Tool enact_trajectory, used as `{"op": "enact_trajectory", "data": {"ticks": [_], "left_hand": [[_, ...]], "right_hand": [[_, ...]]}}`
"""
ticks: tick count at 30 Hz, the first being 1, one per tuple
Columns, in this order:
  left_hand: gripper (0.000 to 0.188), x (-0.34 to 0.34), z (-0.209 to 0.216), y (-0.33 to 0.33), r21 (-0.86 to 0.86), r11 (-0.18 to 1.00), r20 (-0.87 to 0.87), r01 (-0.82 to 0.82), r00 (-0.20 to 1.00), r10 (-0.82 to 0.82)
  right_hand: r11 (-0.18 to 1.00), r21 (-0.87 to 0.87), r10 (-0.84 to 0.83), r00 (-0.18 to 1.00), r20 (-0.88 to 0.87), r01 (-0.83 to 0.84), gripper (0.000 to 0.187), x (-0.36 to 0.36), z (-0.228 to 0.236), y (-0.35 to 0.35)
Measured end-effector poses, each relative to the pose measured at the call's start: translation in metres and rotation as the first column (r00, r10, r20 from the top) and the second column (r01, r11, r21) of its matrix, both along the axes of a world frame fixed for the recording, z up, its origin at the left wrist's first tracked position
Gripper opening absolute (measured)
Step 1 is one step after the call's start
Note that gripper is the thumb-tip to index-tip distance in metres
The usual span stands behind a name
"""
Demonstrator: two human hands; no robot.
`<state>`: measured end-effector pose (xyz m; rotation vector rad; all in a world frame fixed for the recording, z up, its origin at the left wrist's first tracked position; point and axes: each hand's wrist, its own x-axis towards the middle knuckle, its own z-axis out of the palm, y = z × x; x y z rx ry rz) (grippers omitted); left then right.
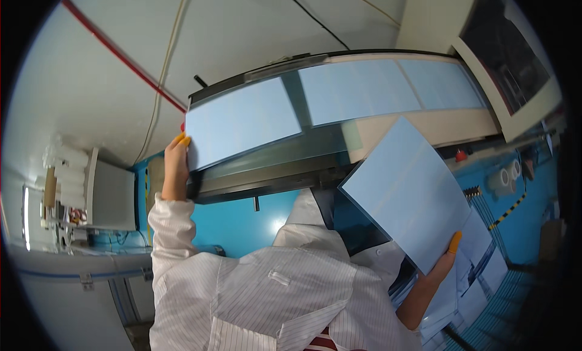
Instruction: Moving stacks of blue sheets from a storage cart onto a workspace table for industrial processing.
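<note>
My left hand, with orange finger covers on its tips, presses against the left edge of a pale blue sheet lying on a long dark conveyor bed. My right hand, also with an orange fingertip cover, grips the lower corner of a second pale blue sheet and holds it tilted in the air, right of the conveyor and above my white striped coat.
Two more pale blue sheets lie further along the conveyor. A machine with a dark window stands at the upper right. A stack of blue sheets lies at the lower right, near white rolls and a red button. A white box sits at the left.
</note>
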<state>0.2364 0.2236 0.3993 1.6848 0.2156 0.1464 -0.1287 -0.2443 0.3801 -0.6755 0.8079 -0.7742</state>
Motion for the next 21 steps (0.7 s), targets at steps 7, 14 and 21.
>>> {"op": "enact_trajectory", "data": {"ticks": [7,14,21], "left_hand": [[0.063,-0.005,0.012,-0.044,0.871,0.484,0.058,0.083,0.961,-0.269],[0.082,-0.023,0.017,-0.063,0.964,0.258,0.08,0.066,0.853,-0.517],[0.074,-0.024,0.019,-0.096,0.975,0.223,0.114,0.016,0.822,-0.558]], "right_hand": [[0.997,0.023,-0.075,0.996,0.051,0.074,0.037,0.004,0.005,0.006],[0.991,-0.112,-0.072,0.997,0.011,0.073,0.036,-0.009,-0.014,-0.001],[0.997,-0.067,-0.032,0.999,0.006,0.033,0.035,0.004,-0.012,-0.003]]}}
